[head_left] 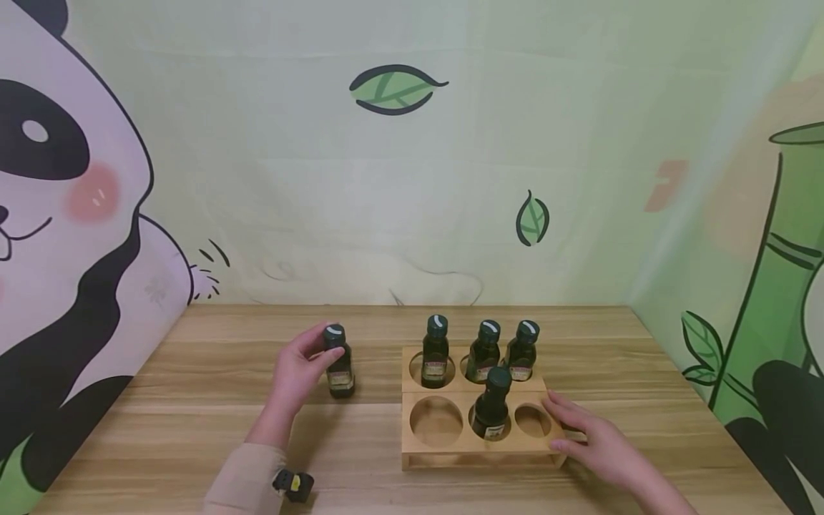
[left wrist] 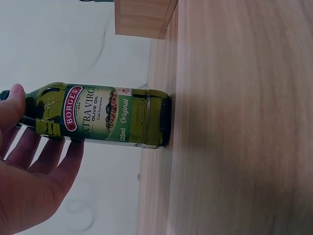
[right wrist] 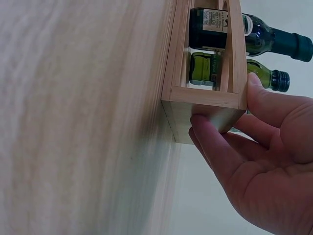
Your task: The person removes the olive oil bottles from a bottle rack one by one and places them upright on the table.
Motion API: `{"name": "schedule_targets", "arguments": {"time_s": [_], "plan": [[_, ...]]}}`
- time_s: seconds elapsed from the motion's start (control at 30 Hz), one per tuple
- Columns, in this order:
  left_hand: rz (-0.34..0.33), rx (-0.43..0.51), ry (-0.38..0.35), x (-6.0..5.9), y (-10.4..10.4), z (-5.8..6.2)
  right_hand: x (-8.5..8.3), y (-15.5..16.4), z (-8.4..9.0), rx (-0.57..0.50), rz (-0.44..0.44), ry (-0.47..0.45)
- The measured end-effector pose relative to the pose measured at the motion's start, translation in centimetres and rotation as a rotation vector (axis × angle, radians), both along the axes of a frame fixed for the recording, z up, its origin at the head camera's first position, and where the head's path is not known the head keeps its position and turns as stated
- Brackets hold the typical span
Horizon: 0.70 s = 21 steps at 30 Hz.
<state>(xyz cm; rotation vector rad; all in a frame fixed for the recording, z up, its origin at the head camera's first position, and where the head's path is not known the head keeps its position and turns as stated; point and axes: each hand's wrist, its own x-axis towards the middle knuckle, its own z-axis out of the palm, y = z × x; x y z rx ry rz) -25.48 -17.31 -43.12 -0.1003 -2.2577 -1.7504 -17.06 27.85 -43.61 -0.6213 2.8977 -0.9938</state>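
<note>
My left hand point(head_left: 299, 365) pinches a small green glass olive oil bottle point(head_left: 340, 375) round its neck, left of a wooden bottle rack point(head_left: 450, 443). The bottle is upright; its label faces the camera in the left wrist view. Its base is at or close to the tabletop, and I cannot tell if it touches. At the rack's right end, my right hand point(head_left: 595, 440) grips the wood, with the thumb on the upper edge and fingers against the end panel point(right wrist: 210, 111). Three bottles are in the rack's back row, and a taller dark bottle point(head_left: 492, 408) leans in the front middle hole.
Round holes lie left and right of the dark bottle, the left hole point(head_left: 436, 420) wider than the right hole point(head_left: 532, 420). The wood-grain table point(head_left: 360, 458) runs back to a printed cloth backdrop point(head_left: 290, 179). A small black device point(head_left: 295, 485) sits at the left wrist.
</note>
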Motion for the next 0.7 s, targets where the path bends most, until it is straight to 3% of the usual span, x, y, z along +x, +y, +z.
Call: {"name": "schedule_targets", "arguments": {"time_s": [0.53, 0.7], "plan": [[-0.061, -0.011, 0.015, 0.05, -0.36, -0.08, 0.14, -0.09, 0.14, -0.014, 0.002, -0.005], [-0.035, -0.032, 0.021, 0.64, -0.71, 0.08, 0.15, -0.15, 0.2, -0.029, 0.002, -0.017]]}}
